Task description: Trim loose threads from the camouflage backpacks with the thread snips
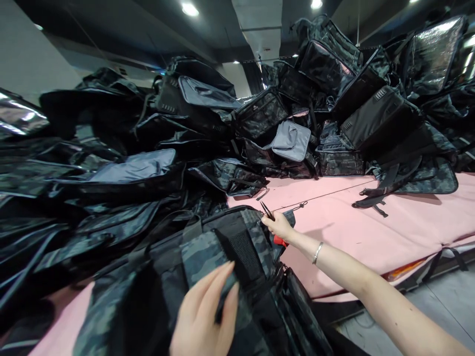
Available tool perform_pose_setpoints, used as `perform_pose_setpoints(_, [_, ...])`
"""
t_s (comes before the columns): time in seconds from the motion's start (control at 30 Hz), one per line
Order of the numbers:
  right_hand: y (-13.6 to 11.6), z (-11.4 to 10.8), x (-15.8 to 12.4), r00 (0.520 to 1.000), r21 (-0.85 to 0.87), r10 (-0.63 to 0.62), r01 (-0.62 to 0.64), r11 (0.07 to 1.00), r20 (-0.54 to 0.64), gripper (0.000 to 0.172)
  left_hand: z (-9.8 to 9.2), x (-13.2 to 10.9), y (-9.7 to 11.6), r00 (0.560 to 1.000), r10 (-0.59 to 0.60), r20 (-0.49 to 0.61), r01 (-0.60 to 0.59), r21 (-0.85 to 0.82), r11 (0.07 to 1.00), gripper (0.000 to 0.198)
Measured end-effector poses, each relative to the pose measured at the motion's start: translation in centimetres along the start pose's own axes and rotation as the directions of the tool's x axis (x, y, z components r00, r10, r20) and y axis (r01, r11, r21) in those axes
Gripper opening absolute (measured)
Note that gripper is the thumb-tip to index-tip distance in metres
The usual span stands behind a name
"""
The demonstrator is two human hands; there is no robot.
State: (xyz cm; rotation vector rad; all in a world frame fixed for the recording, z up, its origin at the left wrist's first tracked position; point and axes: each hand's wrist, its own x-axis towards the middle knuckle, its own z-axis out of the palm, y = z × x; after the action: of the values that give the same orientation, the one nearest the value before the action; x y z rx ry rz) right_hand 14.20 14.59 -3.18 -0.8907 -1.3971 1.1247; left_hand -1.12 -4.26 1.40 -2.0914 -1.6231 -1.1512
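Observation:
A dark camouflage backpack [208, 267] lies in front of me on the pink table [356, 232], its black padded strap [241, 252] facing up. My left hand [206, 316] rests on the backpack's near side, fingers together and pinching the fabric. My right hand [278, 226] reaches to the bag's far edge and is closed on small black thread snips [267, 210], whose tips point up and away. A red bit [280, 241] shows under that hand. A bracelet sits on my right wrist.
A high heap of black and camouflage backpacks [260, 118] fills the left side and back of the table. Loose black straps [371, 202] lie on the pink surface at the right. The table's front edge [404, 277] runs along my right arm, with grey floor below.

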Motion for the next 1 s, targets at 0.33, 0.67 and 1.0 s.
perform_pose_setpoints(0.33, [-0.9, 0.3, -0.9, 0.997, -0.174, -0.060, 0.051, 0.983, -0.050, 0.007, 8.4, 11.6, -0.2, 0.927, -0.034, 0.374, -0.085, 0.299, 0.951, 0.026])
perform_pose_setpoints(0.67, [-0.5, -1.8, -3.3, 0.981, -0.411, -0.127, 0.057, 0.910, -0.145, 0.011, 9.5, 11.2, -0.2, 0.934, -0.148, 0.326, 0.003, 0.405, 0.914, 0.029])
perform_pose_setpoints(1.0, [-0.2, -2.6, -4.4, 0.970, -0.569, -0.244, 0.207, 0.796, 0.011, 0.009, 10.1, 11.4, -1.0, 0.936, -0.191, 0.297, 0.085, 0.335, 0.938, 0.024])
